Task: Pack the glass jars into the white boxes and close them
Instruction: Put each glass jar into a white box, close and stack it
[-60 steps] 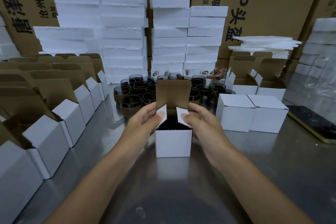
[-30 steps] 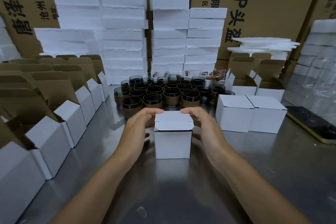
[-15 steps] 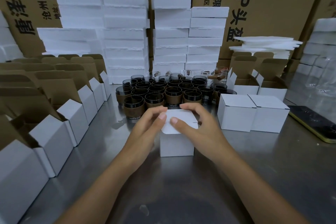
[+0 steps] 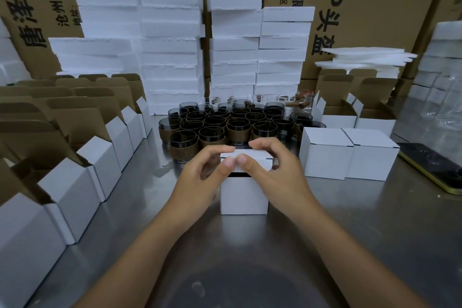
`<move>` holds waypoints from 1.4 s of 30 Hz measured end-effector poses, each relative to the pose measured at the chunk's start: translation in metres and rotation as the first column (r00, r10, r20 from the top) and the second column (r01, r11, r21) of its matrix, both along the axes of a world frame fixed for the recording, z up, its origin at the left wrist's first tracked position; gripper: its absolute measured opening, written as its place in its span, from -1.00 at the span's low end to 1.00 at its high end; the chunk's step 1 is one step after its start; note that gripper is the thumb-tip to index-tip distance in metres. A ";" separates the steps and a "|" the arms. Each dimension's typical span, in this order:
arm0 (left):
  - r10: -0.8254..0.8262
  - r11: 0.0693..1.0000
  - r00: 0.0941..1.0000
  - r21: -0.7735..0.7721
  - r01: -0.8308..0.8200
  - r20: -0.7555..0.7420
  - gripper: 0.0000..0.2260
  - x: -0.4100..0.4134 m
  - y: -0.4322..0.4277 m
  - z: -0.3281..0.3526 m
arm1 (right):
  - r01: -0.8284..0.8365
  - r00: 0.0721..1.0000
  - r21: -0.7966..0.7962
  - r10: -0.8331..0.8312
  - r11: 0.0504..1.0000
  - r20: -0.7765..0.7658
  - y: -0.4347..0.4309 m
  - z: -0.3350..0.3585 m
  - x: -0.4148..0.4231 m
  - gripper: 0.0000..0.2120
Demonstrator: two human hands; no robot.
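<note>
A small white box (image 4: 244, 195) stands on the metal table in front of me, its lid (image 4: 260, 157) folded over the top with a dark gap under the front edge. My left hand (image 4: 202, 177) and my right hand (image 4: 272, 172) both pinch the lid's front flap, thumbs side by side at its edge, fingers curled over the top. Whatever is inside the box is hidden. Behind it stand several dark glass jars (image 4: 212, 134) with brown bands, packed close together.
Several open white boxes (image 4: 100, 157) with brown flaps up line the left side. Two closed white boxes (image 4: 346, 155) sit to the right, more open ones (image 4: 350, 112) behind them. Foam slabs (image 4: 170, 32) and brown cartons (image 4: 375, 2) form the back wall. A phone (image 4: 435, 165) lies far right.
The side flaps were folded in and the lid swung down over the box. Both hands then moved from the box's sides onto the lid's front edge.
</note>
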State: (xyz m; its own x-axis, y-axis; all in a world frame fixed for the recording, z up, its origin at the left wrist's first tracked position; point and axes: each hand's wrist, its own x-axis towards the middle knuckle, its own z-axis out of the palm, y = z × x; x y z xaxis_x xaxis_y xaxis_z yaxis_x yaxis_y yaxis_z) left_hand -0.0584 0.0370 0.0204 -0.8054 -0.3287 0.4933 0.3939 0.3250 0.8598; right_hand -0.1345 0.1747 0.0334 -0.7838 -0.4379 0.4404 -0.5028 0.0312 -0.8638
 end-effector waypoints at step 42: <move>-0.163 0.981 0.942 0.149 0.124 0.295 -0.66 -0.003 -0.009 -0.010 | 0.102 0.963 0.108 -0.071 0.989 -0.259 0.003 -0.009 0.003 -0.71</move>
